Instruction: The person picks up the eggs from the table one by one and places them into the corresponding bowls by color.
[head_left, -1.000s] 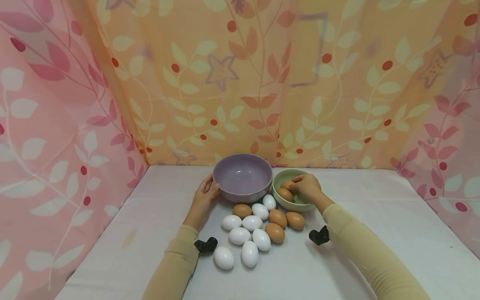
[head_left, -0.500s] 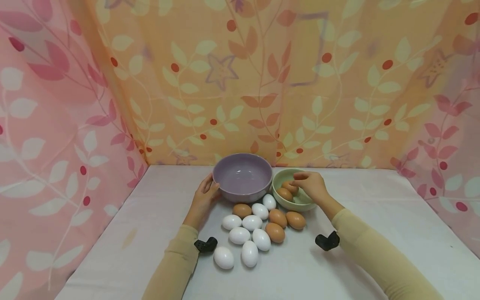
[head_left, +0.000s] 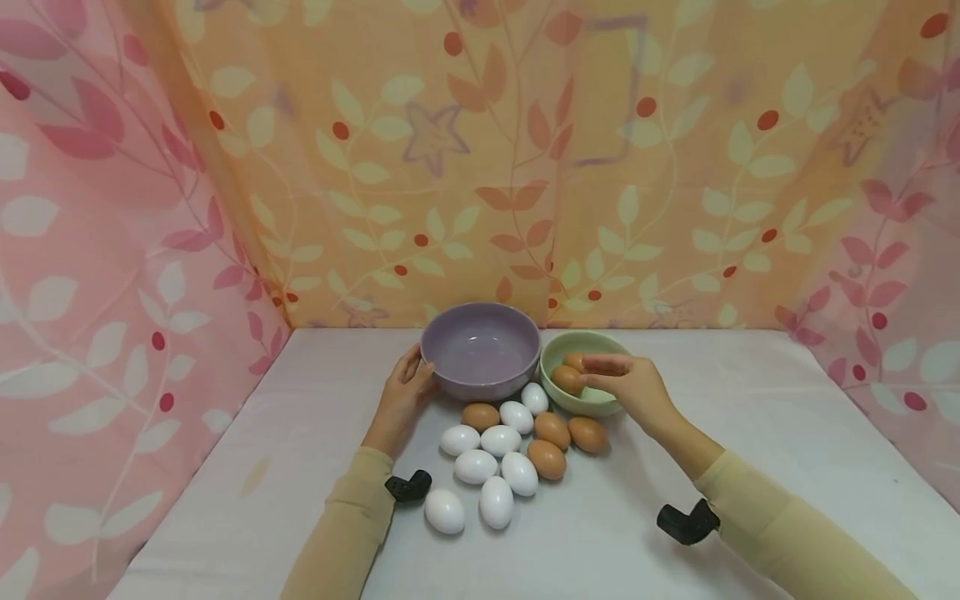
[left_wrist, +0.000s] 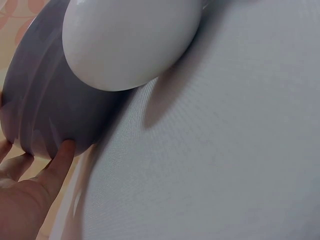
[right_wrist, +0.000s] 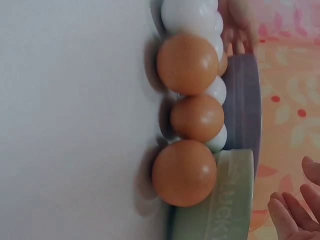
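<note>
My left hand (head_left: 401, 400) touches the outside of a purple bowl (head_left: 480, 387) at its left, thumb and fingers spread along the wall. In the left wrist view the fingertips (left_wrist: 65, 150) meet the bowl's side. My right hand (head_left: 633, 387) is over the right side of a light green bowl (head_left: 588, 408), fingers extended with nothing between them. Inside that bowl lie two brown eggs (head_left: 567, 381), partly covered by the fingers in the head view. The purple bowl holds nothing. In the right wrist view the right hand's fingers (right_wrist: 282, 215) are spread above the green bowl's rim.
Several white eggs (head_left: 476, 467) and several brown eggs (head_left: 547, 460) lie grouped on the white tablecloth (head_left: 600, 533) in front of the bowls. One white egg (head_left: 445, 511) lies nearest the left forearm. A patterned curtain (head_left: 480, 183) stands behind the table.
The right hand has let go of a brown egg in the green bowl and drawn back to the right, fingers opening. The left hand stays on the purple bowl; the head view shifts slightly.
</note>
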